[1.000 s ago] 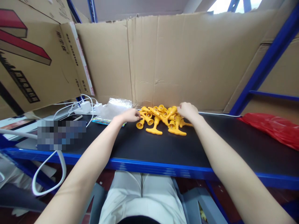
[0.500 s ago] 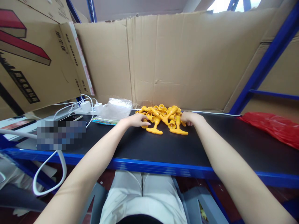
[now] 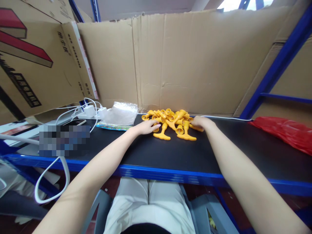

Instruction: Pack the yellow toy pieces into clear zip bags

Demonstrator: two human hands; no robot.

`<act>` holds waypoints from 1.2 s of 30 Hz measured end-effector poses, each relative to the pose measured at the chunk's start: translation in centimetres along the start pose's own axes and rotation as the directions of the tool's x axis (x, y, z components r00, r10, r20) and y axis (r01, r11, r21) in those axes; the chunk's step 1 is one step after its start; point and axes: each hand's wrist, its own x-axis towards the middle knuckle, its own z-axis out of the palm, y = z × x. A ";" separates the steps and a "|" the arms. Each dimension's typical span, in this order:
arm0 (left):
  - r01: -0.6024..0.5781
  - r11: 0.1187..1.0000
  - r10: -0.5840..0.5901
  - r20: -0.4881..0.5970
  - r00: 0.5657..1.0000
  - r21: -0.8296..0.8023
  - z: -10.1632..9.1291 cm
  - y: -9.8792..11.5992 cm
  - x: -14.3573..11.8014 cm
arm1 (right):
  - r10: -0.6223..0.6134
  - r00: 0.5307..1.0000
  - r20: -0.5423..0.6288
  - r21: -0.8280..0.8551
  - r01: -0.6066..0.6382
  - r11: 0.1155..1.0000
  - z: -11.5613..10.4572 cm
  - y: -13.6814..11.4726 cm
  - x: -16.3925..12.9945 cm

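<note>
Head camera: a seated person reaches both bare arms across a black-topped shelf with a blue metal edge (image 3: 170,174) toward a heap of small yellow plastic trumpet-shaped parts (image 3: 170,121), which lies at 12 o'clock against a brown corrugated cardboard backing (image 3: 185,61). The left hand (image 3: 146,126) rests palm down at the heap's 9 o'clock edge, fingers loosely spread over the nearest pieces, gripping none. The right hand (image 3: 201,122) lies on the heap's 3 o'clock edge, fingers curled over the parts (whether it grips one cannot be told). At 10 o'clock lie a clear plastic bag (image 3: 120,114) and white chargers with cables (image 3: 91,111); at 3 o'clock, a red plastic bag (image 3: 285,133).
</note>
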 end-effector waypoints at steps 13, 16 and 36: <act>0.053 0.991 -0.013 -0.312 0.950 0.121 -1.7 1.6 -0.3 | 0.089 0.804 -0.588 0.256 0.081 0.963 -2.6 -2.3 -3.9; -0.023 0.996 0.058 -0.422 0.905 0.089 -1.8 2.3 -0.4 | -0.030 0.750 -0.661 0.277 0.281 0.919 -2.7 -3.5 -4.8; 0.161 0.978 -0.081 -0.475 0.876 0.129 -1.5 3.8 -0.7 | -0.701 0.332 -0.632 -0.261 0.760 0.595 1.3 -9.5 -8.4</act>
